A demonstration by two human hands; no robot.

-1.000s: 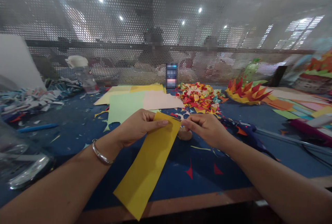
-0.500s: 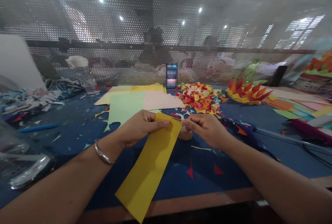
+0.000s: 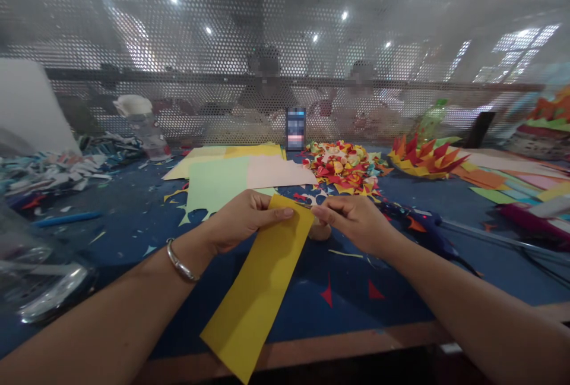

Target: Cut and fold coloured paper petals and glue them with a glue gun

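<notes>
Nearest, the free end of the yellow paper strip (image 3: 262, 290) crosses in front of the table's wooden front edge (image 3: 356, 337), its bottom tip reaching the lower edge of the view. From there its long axis slants away and rightward, up to the short far end where both hands meet. So, seen from the grip, the bulk of it points back toward the wearer and to the left. Two red scraps (image 3: 328, 296) lie on the blue surface to the right.

Now the hands. The left hand (image 3: 247, 218), with a silver bangle (image 3: 180, 261) at the wrist, is the one on the paper: thumb flat on top, fingers tucked behind, closed firmly near the far end. The right hand (image 3: 351, 218) bunches its fingertips right beside the far right corner; whether they pinch the paper itself is too small to tell.

Just past the strip's right edge sits a brown roundish object (image 3: 319, 230). Beyond lie a pale green sheet (image 3: 217, 180), a heap of red and yellow cut pieces (image 3: 342, 168), then an upright phone (image 3: 295, 129) before the perforated screen (image 3: 178, 64).
</notes>
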